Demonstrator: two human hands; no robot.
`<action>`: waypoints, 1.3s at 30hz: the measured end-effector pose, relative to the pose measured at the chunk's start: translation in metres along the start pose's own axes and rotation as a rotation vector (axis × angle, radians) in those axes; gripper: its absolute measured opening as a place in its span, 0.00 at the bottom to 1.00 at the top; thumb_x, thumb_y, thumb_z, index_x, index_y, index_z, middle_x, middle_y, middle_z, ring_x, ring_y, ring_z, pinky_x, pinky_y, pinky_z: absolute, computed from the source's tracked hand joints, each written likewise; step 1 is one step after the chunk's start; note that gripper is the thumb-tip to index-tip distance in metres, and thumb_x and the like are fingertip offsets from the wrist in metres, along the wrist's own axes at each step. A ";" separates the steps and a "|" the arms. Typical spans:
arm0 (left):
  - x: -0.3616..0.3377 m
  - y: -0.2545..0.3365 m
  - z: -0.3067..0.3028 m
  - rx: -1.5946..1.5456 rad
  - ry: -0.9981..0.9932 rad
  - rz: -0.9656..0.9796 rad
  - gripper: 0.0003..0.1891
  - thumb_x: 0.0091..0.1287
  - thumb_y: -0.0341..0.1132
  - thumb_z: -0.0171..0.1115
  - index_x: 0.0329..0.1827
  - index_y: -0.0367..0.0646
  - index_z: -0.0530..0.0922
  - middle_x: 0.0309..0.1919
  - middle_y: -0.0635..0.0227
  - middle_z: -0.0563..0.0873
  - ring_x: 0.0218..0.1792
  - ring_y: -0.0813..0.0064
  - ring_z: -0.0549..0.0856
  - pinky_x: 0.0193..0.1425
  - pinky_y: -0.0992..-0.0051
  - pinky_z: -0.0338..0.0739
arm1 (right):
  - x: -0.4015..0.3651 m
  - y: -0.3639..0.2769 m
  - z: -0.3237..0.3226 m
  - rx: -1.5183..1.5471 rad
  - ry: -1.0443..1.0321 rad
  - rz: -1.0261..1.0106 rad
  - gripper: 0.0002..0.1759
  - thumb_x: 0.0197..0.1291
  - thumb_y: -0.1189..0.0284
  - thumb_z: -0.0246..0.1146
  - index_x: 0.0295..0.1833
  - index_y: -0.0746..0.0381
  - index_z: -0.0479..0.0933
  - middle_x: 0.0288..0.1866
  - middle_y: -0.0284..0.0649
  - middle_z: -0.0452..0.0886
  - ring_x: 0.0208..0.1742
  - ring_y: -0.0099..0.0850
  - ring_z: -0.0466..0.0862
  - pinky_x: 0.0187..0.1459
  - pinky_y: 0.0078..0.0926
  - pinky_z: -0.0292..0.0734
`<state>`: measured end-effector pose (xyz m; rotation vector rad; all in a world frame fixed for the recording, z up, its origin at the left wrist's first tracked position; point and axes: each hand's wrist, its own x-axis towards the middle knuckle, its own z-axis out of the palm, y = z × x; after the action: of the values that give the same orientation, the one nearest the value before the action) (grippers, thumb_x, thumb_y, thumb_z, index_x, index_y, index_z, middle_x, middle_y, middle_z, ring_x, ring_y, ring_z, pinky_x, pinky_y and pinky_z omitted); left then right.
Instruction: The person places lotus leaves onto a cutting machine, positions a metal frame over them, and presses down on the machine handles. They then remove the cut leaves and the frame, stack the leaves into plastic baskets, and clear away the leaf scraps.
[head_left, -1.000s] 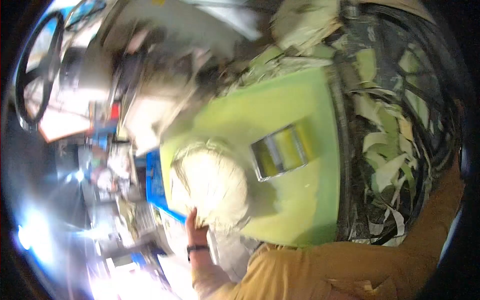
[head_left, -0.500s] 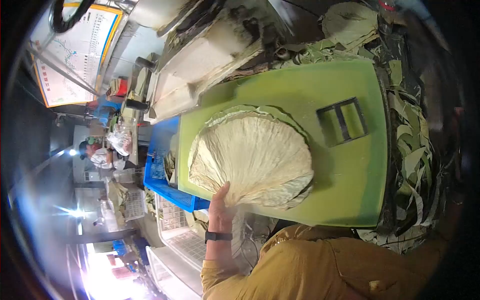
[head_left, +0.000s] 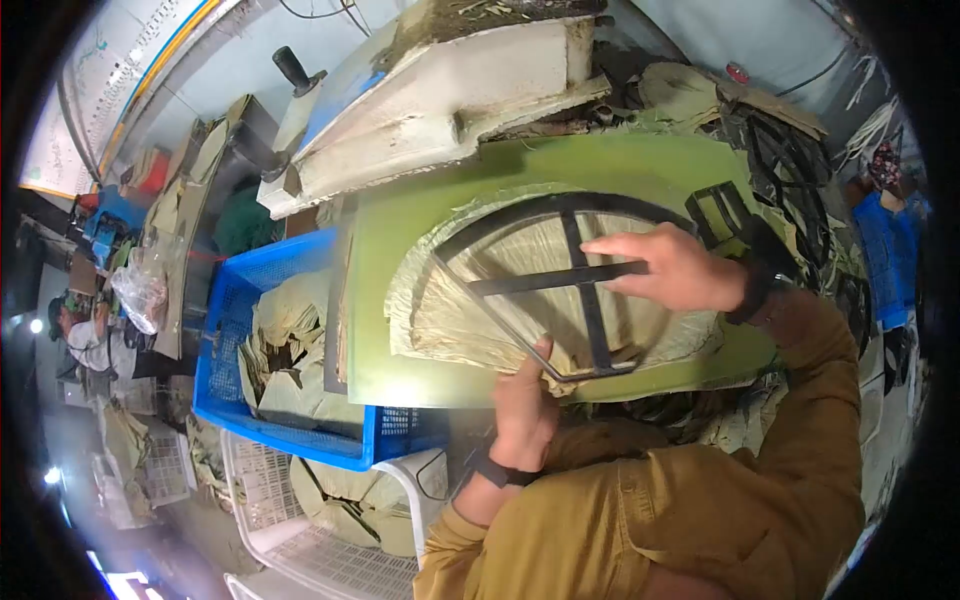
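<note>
A stack of pale, dried fan-shaped leaves (head_left: 420, 310) lies on the green cutting board (head_left: 375, 375). On top of the leaves is a black metal cutting die (head_left: 597, 330) with a curved rim, straight sides and crossing bars. My right hand (head_left: 685, 270) grips the die at the end of one crossbar, thumb and fingers closed around it. At the front edge of the board, my left hand (head_left: 525, 410) pinches the narrow end of the leaf stack, thumb on top beside the die's lower corner. Its other fingers are hidden underneath.
A smaller rectangular black die (head_left: 722, 212) sits at the board's right. Behind stands a white machine head (head_left: 430, 110). Left are a blue crate (head_left: 275, 437) and a white basket (head_left: 245, 490), both holding leaves. More dies (head_left: 790, 165) hang at right. A person (head_left: 90, 335) is far left.
My right hand has come into view with the large die, now over the leaves. My left hand still holds the leaf stack. The view has shifted, showing more of the crates.
</note>
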<state>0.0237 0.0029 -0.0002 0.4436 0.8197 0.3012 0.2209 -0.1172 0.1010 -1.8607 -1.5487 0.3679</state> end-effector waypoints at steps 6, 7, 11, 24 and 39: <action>-0.001 0.005 0.001 -0.066 -0.107 -0.039 0.22 0.63 0.26 0.66 0.60 0.36 0.70 0.48 0.64 0.81 0.48 0.69 0.81 0.54 0.68 0.77 | 0.020 -0.007 0.019 -0.034 -0.093 0.203 0.26 0.55 0.74 0.67 0.61 0.61 0.73 0.48 0.56 0.80 0.46 0.52 0.82 0.45 0.37 0.77; 0.001 0.005 0.001 -0.063 -0.110 -0.047 0.22 0.63 0.25 0.66 0.59 0.36 0.71 0.48 0.65 0.81 0.48 0.70 0.81 0.54 0.68 0.77 | 0.021 -0.003 0.021 -0.063 -0.065 0.160 0.26 0.55 0.73 0.67 0.61 0.62 0.73 0.49 0.56 0.80 0.47 0.52 0.81 0.46 0.37 0.77; -0.004 0.008 0.001 -0.053 -0.129 -0.034 0.19 0.64 0.27 0.65 0.57 0.37 0.72 0.47 0.65 0.81 0.46 0.71 0.82 0.50 0.69 0.78 | 0.022 0.006 0.028 -0.051 -0.080 0.161 0.25 0.57 0.71 0.67 0.61 0.63 0.73 0.54 0.53 0.79 0.54 0.49 0.80 0.53 0.35 0.76; 0.001 0.013 -0.032 0.086 -0.252 -0.204 0.11 0.68 0.34 0.62 0.50 0.43 0.74 0.43 0.66 0.82 0.39 0.72 0.81 0.43 0.66 0.80 | 0.020 0.020 0.032 0.054 -0.087 0.135 0.26 0.59 0.70 0.66 0.63 0.67 0.72 0.57 0.53 0.79 0.59 0.43 0.79 0.59 0.33 0.73; -0.035 0.023 -0.053 0.319 0.006 -0.002 0.10 0.68 0.31 0.59 0.46 0.34 0.75 0.45 0.58 0.83 0.48 0.61 0.82 0.53 0.53 0.77 | -0.053 0.014 -0.013 -0.008 0.355 0.324 0.24 0.59 0.73 0.65 0.63 0.59 0.74 0.54 0.52 0.80 0.46 0.38 0.86 0.46 0.29 0.78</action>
<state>-0.0411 0.0219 0.0014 0.7397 0.8777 0.1696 0.2261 -0.1722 0.0908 -2.0548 -1.0178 0.1606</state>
